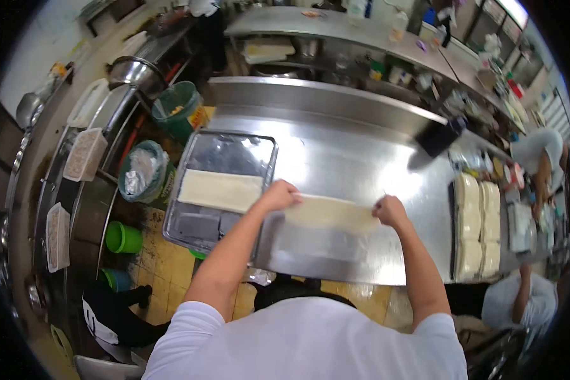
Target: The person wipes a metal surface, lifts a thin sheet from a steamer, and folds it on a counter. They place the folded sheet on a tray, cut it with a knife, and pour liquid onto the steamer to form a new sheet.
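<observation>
Between my two hands a pale sheet of dough (332, 214) is stretched out over the steel table (335, 253). My left hand (282, 195) pinches its left end, beside the right edge of a dark tray (228, 151). Its right end is in the closed fingers of my right hand (389, 209). Another pale dough strip (220, 190) lies flat across the middle of the tray. The sheet's lower edge looks blurred, and whether it touches the table I cannot tell.
A black container (441, 136) stands at the table's back right. Several pale blocks (467, 218) sit in dark trays at the right. Green buckets (178, 113) stand left of the tray. Other people (532, 297) are at the right and back.
</observation>
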A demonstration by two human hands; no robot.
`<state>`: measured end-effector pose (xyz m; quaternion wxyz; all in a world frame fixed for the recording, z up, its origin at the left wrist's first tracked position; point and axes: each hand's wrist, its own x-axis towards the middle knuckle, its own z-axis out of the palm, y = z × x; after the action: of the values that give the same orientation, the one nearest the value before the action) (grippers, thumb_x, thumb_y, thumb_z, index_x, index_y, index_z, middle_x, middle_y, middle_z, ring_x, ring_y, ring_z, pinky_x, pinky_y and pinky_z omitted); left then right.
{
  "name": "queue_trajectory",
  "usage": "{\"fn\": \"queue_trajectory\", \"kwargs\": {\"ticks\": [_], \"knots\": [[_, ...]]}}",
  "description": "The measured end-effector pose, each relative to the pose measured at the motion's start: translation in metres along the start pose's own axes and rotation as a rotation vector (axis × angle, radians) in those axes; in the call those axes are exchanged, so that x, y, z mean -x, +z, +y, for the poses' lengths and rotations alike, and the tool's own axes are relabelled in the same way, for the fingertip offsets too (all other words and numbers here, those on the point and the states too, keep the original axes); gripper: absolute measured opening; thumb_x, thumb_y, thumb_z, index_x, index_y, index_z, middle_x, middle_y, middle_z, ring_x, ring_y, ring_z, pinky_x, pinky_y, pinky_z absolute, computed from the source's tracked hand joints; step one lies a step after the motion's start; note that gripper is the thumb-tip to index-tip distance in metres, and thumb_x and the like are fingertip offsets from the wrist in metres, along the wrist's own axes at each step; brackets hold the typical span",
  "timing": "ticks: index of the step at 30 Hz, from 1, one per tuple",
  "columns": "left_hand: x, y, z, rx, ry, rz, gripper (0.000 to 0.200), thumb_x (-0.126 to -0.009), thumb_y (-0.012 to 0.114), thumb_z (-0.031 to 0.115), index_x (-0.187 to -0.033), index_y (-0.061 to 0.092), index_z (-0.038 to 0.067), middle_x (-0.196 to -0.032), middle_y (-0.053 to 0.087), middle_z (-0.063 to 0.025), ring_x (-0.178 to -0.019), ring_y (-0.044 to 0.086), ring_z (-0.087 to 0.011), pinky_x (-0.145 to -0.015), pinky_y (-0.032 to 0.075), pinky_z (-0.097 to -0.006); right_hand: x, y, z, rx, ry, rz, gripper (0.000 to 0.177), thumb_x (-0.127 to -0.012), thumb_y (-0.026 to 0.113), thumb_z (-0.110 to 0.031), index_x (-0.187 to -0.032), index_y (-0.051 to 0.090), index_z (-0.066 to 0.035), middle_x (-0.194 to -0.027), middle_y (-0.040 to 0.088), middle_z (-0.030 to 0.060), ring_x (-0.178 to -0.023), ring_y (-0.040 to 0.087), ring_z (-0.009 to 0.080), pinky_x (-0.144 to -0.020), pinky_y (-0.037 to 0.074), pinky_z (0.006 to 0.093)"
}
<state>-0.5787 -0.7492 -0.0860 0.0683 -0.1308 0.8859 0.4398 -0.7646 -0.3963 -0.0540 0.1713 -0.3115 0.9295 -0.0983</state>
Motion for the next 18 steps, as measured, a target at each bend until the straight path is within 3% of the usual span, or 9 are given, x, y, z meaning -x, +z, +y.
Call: {"fn": "queue_trajectory", "kwargs": {"ticks": [9,15,18], "knots": [[0.044,0.003,0.027,0.072,-0.062,0.115,0.028,-0.085,0.082,0.023,-0.105,0.079,0.004,-0.092,0.078,-0.0155,-0.083,0.071,-0.0209,-0.08,0.055,-0.0351,0.039,-0.008,-0.013,-0.117,0.056,0.093,0.019,-0.078,0.074,-0.018,-0.093,0.081,-0.008,-0.084,0.074,0.0194,-0.079,0.072,0.0359,-0.077,0.058,0.0438],[0.074,0.01,0.032,0.03,-0.041,0.145,0.028,-0.085,0.082,0.025,-0.106,0.079,0.006,-0.096,0.076,-0.0193,-0.087,0.074,-0.0296,-0.08,0.056,-0.0369,0.075,-0.007,-0.022,-0.192,0.04,0.164,0.016,-0.082,0.071,-0.019,-0.092,0.081,-0.01,-0.086,0.074,0.0194,-0.082,0.071,0.0388,-0.078,0.057,0.047],[0.1,0.025,0.031,0.047,-0.067,0.15,0.025,-0.086,0.079,0.02,-0.108,0.079,0.008,-0.095,0.076,-0.0171,-0.089,0.073,-0.0326,-0.082,0.055,-0.0404,0.102,0.012,-0.023,-0.196,0.027,0.219,0.017,-0.084,0.07,-0.018,-0.095,0.081,-0.011,-0.088,0.074,0.0189,-0.082,0.071,0.0387,-0.077,0.057,0.0475]]}}
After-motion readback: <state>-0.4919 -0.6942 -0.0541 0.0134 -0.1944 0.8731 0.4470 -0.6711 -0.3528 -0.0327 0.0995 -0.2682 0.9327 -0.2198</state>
